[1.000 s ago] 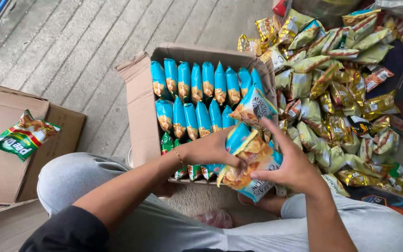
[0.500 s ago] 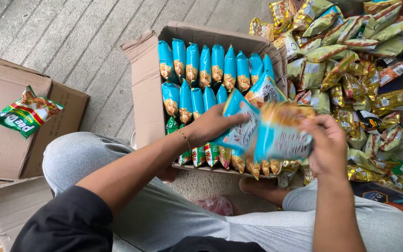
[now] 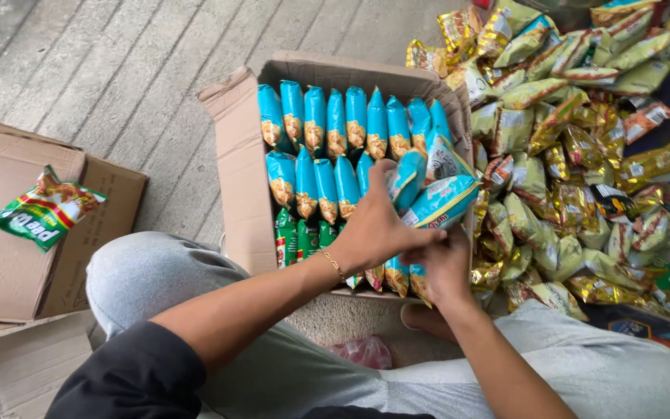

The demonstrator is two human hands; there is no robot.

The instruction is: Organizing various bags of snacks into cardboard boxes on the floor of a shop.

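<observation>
Progress: we count two rows of blue snack packets [image 3: 335,120] standing in the cardboard box [image 3: 236,167], with green packets [image 3: 296,237] nearest us. Our left hand [image 3: 374,229] and right hand [image 3: 445,268] pinch a blue packet bundle [image 3: 436,203] at the box's right end; the loose yellow-green packet pile [image 3: 575,155] remains outside.

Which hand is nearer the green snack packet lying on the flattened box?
Left. The left hand is over the open carton, on the side toward the green packet; the right hand sits further away, beside the snack pile. Neither touches it.
</observation>
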